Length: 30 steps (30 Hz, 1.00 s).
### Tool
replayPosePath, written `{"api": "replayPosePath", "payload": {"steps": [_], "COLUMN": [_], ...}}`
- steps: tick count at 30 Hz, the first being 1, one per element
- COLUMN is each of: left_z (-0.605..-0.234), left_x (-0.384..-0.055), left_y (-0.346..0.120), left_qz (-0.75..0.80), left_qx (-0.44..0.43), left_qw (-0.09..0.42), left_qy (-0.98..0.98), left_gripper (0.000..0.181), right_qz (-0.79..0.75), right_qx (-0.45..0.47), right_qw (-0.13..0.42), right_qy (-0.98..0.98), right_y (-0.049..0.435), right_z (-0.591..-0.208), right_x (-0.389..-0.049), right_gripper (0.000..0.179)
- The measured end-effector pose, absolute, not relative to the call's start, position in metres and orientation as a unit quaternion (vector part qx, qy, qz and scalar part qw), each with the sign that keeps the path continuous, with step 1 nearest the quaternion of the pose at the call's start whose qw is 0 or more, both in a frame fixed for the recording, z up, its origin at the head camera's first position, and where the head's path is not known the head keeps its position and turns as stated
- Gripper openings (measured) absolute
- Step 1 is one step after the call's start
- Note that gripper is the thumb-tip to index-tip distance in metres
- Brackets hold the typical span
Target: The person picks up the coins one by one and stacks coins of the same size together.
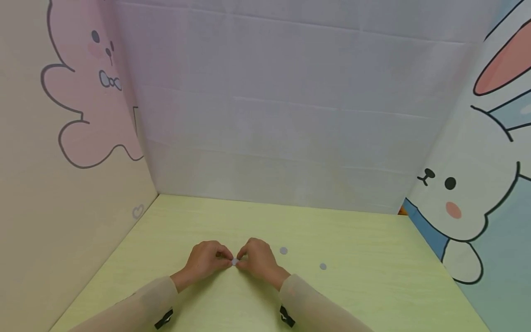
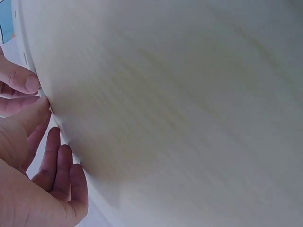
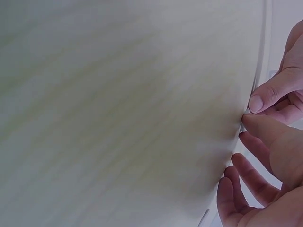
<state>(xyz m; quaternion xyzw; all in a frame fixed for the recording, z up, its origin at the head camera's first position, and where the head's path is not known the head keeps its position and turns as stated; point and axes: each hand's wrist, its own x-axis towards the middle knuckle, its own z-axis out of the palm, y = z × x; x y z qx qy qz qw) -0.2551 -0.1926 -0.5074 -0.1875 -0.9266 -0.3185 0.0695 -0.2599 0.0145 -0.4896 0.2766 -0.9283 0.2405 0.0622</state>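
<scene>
Between my two hands is a small light-grey disc (image 1: 234, 262), low over the pale yellow tabletop (image 1: 365, 286) in the head view. My left hand (image 1: 207, 259) pinches its left side with thumb and forefinger, and my right hand (image 1: 258, 258) pinches the opposite side the same way. The fingertips cover much of the disc. In the left wrist view the thumb and fingers of the left hand (image 2: 42, 184) meet those of the other hand at the left edge. The right wrist view has the right hand (image 3: 279, 175) low at the right, its other fingers loosely bent.
Two more small grey discs lie flat to the right of my hands: a nearer disc (image 1: 283, 251) and a farther disc (image 1: 323, 266). A white sheet (image 1: 282, 115) hangs behind the table. Panels with a pink cartoon animal (image 1: 95, 92) and a white rabbit (image 1: 473, 198) flank it.
</scene>
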Motion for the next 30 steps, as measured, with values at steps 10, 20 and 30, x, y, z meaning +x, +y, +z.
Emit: {"api": "replayPosePath", "payload": {"steps": [10, 20, 30], "left_z": [-0.504, -0.5045, -0.505], "left_x": [-0.2533, -0.253, -0.253], "left_y": [-0.1911, -0.1921, -0.1928], "left_qz": [-0.319, -0.321, -0.322], "left_qx": [-0.186, -0.193, -0.194], "left_qw": [0.066, 0.067, 0.066], "left_qy": [-0.927, -0.925, -0.924], "left_gripper": [0.01, 0.01, 0.01], "right_qz": [0.242, 0.24, 0.236], "right_qx": [0.273, 0.27, 0.274], "right_qw": [0.06, 0.057, 0.062], "right_qy": [-0.929, -0.931, -0.93], "right_y": [0.0154, 0.0157, 0.015], "right_z": [-0.4928, -0.4939, -0.4948], "right_x": [-0.2606, -0.2612, -0.262], "right_gripper": [0.006, 0.005, 0.005]}}
